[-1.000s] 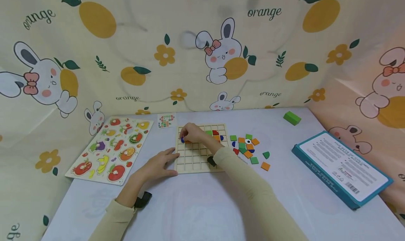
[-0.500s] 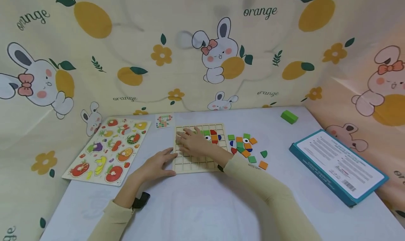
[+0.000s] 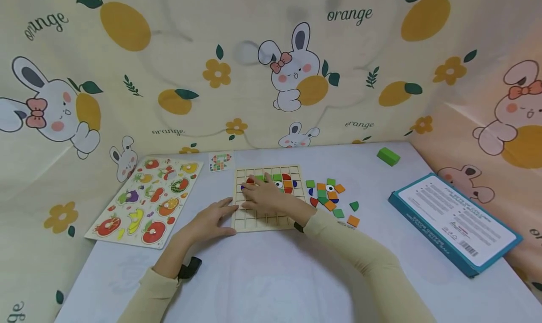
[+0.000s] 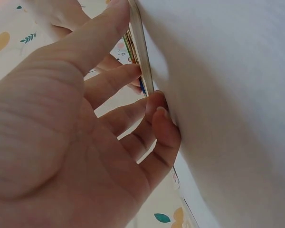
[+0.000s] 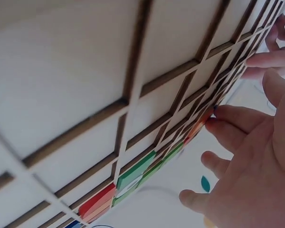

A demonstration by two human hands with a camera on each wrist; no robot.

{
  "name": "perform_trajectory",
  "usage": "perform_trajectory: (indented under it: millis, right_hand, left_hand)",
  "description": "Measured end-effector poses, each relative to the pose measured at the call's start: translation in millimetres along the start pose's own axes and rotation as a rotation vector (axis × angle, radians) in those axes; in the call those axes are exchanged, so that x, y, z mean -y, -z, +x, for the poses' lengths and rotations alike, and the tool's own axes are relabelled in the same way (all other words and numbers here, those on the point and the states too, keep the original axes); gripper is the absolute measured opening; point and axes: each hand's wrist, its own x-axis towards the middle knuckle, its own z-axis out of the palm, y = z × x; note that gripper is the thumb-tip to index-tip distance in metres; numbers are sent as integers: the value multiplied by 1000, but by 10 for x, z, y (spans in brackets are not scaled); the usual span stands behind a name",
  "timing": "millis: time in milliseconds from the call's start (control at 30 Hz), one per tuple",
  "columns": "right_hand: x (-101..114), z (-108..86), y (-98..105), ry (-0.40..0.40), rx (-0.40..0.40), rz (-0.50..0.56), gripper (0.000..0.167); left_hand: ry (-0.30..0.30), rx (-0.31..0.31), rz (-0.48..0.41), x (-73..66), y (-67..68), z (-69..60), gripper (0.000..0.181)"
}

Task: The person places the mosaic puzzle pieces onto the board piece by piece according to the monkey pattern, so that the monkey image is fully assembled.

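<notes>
A wooden grid board (image 3: 254,223) lies on the white table, its upper rows partly filled with flat coloured pieces: a green square (image 3: 277,177), a red rounded piece (image 3: 286,177), an orange square (image 3: 288,184) and others. My right hand (image 3: 267,197) is spread over the upper left of the board, covering some pieces. In the right wrist view its fingertips (image 5: 216,114) are at the row of pieces, with nothing held. At the board's left edge my left hand (image 3: 211,221) rests with loosely bent fingers touching the rim; the left wrist view shows the board's side (image 4: 141,45).
Loose coloured pieces (image 3: 332,196) lie right of the board. A small pattern card (image 3: 221,162) is behind it and a fruit puzzle board (image 3: 146,203) on the left. Farther right are a green block (image 3: 388,156) and a teal-edged box (image 3: 455,224).
My right hand had bent fingers at a blue piece on the board's upper left; it then spread flat over the board and drew back slightly rightward. The left hand has stayed at the edge.
</notes>
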Motion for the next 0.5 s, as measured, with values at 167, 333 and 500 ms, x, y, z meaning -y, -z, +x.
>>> perform_trajectory:
  millis: [167, 333, 500]
  right_hand:
    - [-82, -97, -6, -13, 10, 28, 61]
    - [-279, -341, -15, -44, -13, 108, 61]
    - [-582, -689, -41, -105, -46, 236, 63]
  left_hand:
    - [-2, -4, -6, -19, 14, -11, 72]
    - [17, -4, -5, -15, 4, -2, 73]
    - [32, -1, 4, -15, -4, 4, 74]
